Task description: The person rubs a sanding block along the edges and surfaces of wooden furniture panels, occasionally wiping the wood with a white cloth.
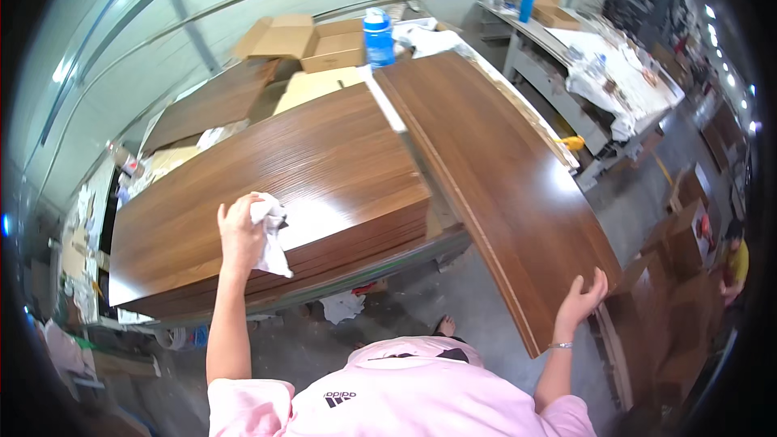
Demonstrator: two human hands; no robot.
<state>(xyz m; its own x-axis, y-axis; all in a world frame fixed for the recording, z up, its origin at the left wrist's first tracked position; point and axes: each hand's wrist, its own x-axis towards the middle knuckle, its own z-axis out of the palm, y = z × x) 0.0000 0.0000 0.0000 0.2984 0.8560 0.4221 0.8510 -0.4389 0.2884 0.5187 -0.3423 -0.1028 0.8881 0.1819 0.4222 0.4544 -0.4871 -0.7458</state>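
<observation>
In my left hand (239, 235) is a crumpled white cloth (272, 247), its end hanging over the front edge of a stack of brown wood-grain panels (267, 162). Glare from a lamp lies on the top panel beside the cloth. To the right, a long brown panel (494, 170) slants from the back of the table toward me, its near end jutting past the table edge. My right hand (583, 298) rests at that near right corner, fingers apart and slightly curled, gripping nothing I can see. Its thumb points up over the panel's surface.
Behind the stack are open cardboard boxes (336, 44), a blue bottle (378, 36) and another brown panel (210, 105). A cluttered side table (599, 57) stands at the back right. More brown panels (647, 332) lean at the right, near a person in yellow (735, 263).
</observation>
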